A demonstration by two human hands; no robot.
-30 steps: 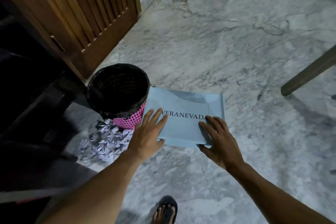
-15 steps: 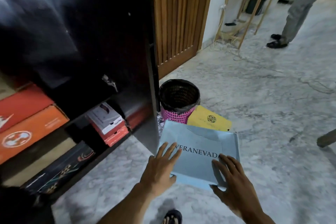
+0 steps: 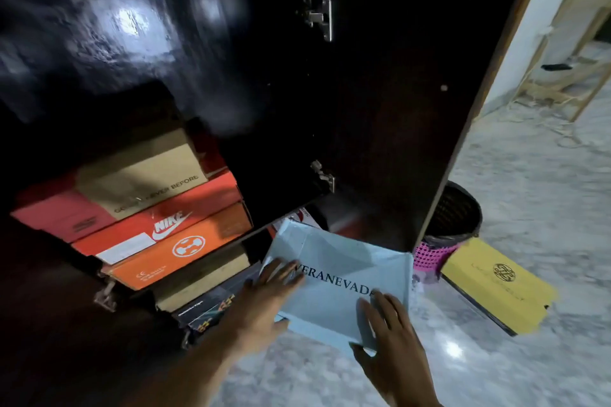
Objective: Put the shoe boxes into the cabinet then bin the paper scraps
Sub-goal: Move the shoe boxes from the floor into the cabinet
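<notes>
- Grey-veined white marble floor (image 3: 529,192) runs to the right, with a pale wooden rack (image 3: 568,59) far off by the wall.
- A dark glossy wooden cabinet (image 3: 380,92) fills the left and far side. Its open door hangs just above the far right edge of the pale blue cardboard shoe box (image 3: 330,307).
- The blue box is held off the floor at the cabinet's lower opening. Half a second ago it was out in front of the door's edge; now its far left corner reaches in under the shelf.
- The left hand (image 3: 264,297) lies on the box's left side, its grip wide, fingers flat on top and thumb at the edge.
- The right hand (image 3: 386,337) has the near right corner in the same wide grip, thumb hooked under.
- On the upper shelf, a brown cardboard box (image 3: 142,175) sits on a red Nike box (image 3: 165,225) and an orange box (image 3: 178,248).
- The lower shelf holds a black patterned box (image 3: 205,307), left of the blue one.
- A black mesh bin with a pink base (image 3: 456,211) stands right of the door, its inside too dark to read.
- A flat yellow box (image 3: 496,284) still lies beside the bin.
</notes>
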